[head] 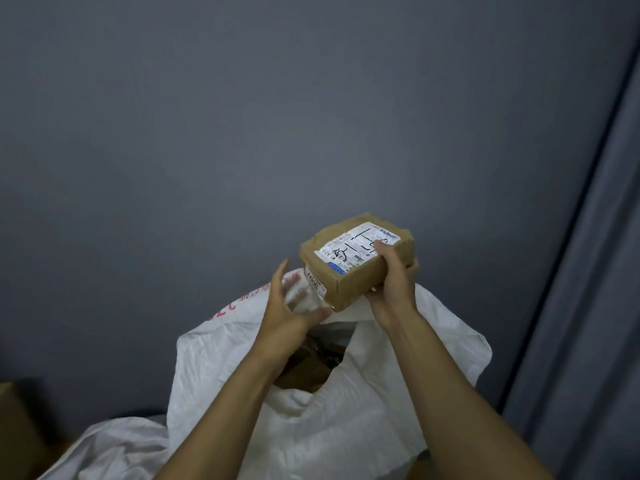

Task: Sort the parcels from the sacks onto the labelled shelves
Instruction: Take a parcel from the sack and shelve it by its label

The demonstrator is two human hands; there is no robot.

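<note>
Forearms (pixel 450 393): both reach forward over the white sack (pixel 363 420).
Right hand (pixel 394 282): grips the right end of the brown parcel (pixel 349 271), thumb on its white label (pixel 353 249).
Left hand (pixel 289 310): fingers spread and loose, holding nothing, just beside the parcel's lower left corner.
Parcel: held tilted above the sack's open mouth, before the grey wall (pixel 242 133).
Sack: other brown parcels (pixel 311 362) show inside.

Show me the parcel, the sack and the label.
parcel (pixel 360 282): head view, brown front side.
sack (pixel 346 427): head view, white front wall.
label (pixel 351 249): head view, its white middle.
</note>
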